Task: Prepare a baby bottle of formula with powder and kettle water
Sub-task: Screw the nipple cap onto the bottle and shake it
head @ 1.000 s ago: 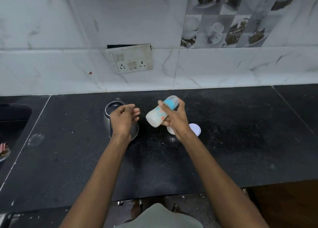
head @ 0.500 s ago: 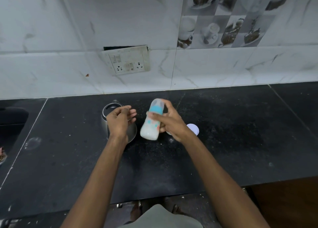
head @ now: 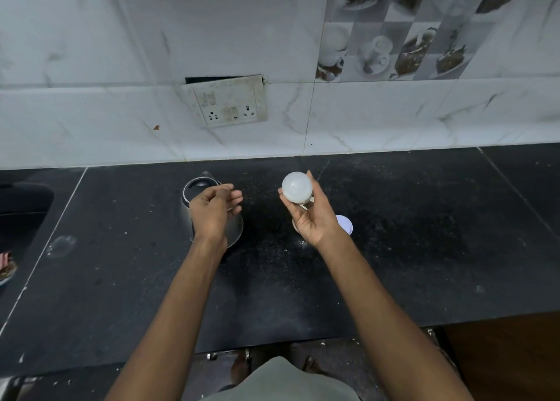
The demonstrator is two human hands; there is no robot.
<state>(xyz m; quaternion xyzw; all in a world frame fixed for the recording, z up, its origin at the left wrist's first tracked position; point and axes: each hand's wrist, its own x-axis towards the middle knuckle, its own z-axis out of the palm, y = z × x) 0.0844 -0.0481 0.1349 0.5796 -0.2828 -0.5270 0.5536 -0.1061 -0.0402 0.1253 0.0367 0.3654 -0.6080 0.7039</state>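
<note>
Right hand grips the baby bottle, fingers curled round its body, palm turned up. The bottle's round white base faces the camera; the rest of it is hidden behind the base and fingers, so its top end can't be seen. Bottle is held up off the counter, right of the kettle and well apart from it.

Left hand hangs over the kettle, fingers loosely curled, thumb near the fingertips; whether it pinches anything small can't be told, nothing visible in it. It covers the kettle's near side.

Kettle stands upright on the dark counter, dark lid on top, spout toward the wall. A white round lid or container sits on the counter right of the kettle, partly behind the right wrist. White powder specks scatter on the counter between the kettle and that white piece. Socket plate is on the tiled wall behind the kettle, tilted.
</note>
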